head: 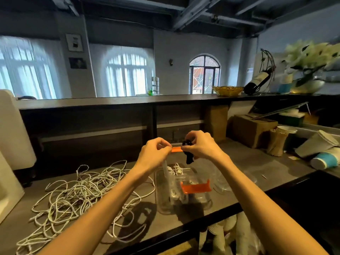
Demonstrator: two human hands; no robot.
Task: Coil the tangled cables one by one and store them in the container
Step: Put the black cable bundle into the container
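Sitting on the grey counter (239, 162), a clear plastic container (184, 188) stands open, and everything else is placed from it. Inside it lie coiled white cables (177, 170), how many I cannot tell, and an orange clip (196, 187) shows on its near side. A clear lid (166, 172) stands tilted at its left edge, rising toward the hands.

Above the container, two hands meet. The left hand (156, 150) pinches one end of a second orange clip (177, 149) with curled fingers. The right hand (199, 144) has its fingers clenched around a small black cable bundle (189, 157), whose end hangs down just over the container.

Left of the container, a loose tangle of white cable (82, 196) sprawls across the counter; the strands overlap too much to count. Right of the container lie one or two clear lids or dishes (223, 183), blurred. Farther right are several paper cups (316, 144) tipped on their sides, one with a blue band (323, 161), and one cardboard box (253, 129) behind them.

Beyond the container, on the raised dark shelf (110, 102), stand one gold wire basket (227, 90), one tilted wine bottle (257, 81) in a wire holder, and one vase of white flowers (311, 67).
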